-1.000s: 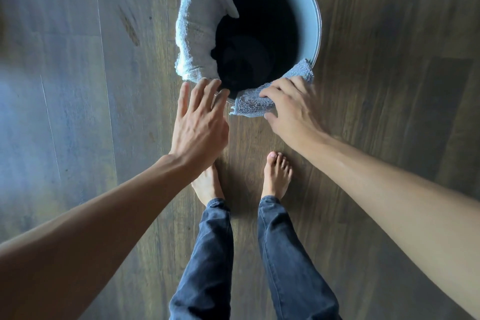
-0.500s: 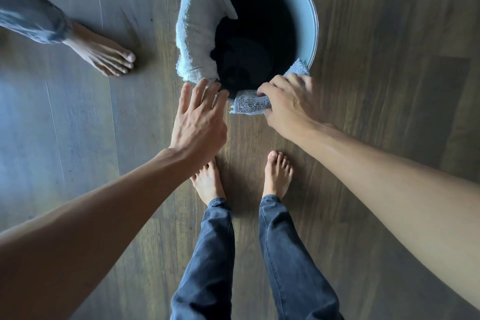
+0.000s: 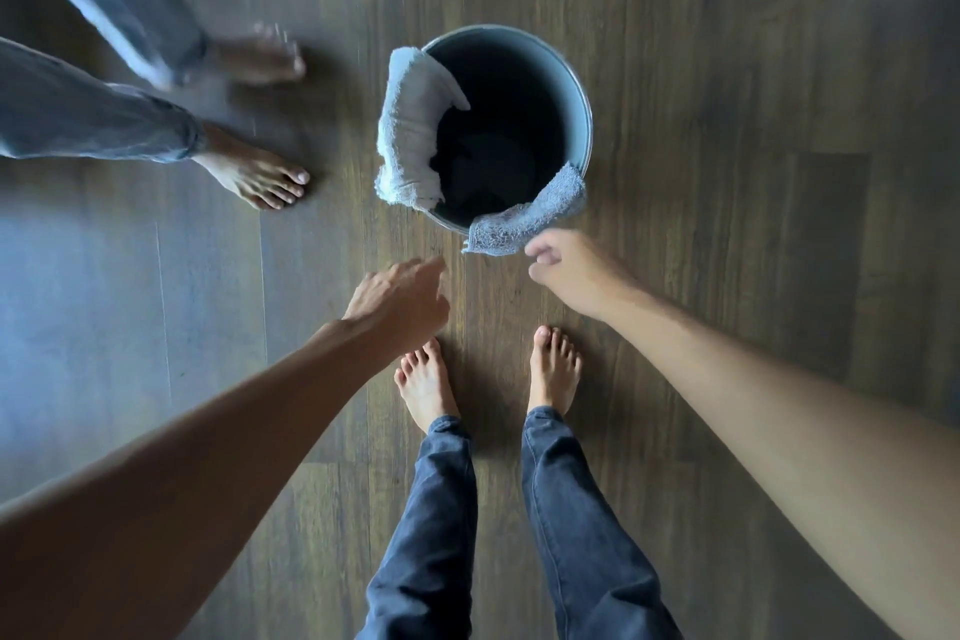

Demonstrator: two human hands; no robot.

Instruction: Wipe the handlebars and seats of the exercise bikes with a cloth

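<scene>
A grey metal bucket [image 3: 579, 120] stands on the wooden floor in front of my bare feet. A white cloth [image 3: 410, 130] hangs over its left rim. A smaller grey cloth [image 3: 524, 221] is draped over the near rim. My right hand [image 3: 571, 270] hovers just below the grey cloth's near edge, its fingers loosely curled and holding nothing. My left hand [image 3: 402, 299] floats lower left of the bucket with relaxed fingers, touching nothing. No exercise bike is in view.
Another person's bare feet [image 3: 254, 177] and grey trouser legs [image 3: 98, 120] stand on the floor to the left of the bucket, one foot blurred. Dark wooden floor [image 3: 753, 172] stretches to the right of the bucket.
My right hand has let go of the grey cloth and both hands have drawn back from the bucket. The view has risen. The other person's feet have come closer on the left.
</scene>
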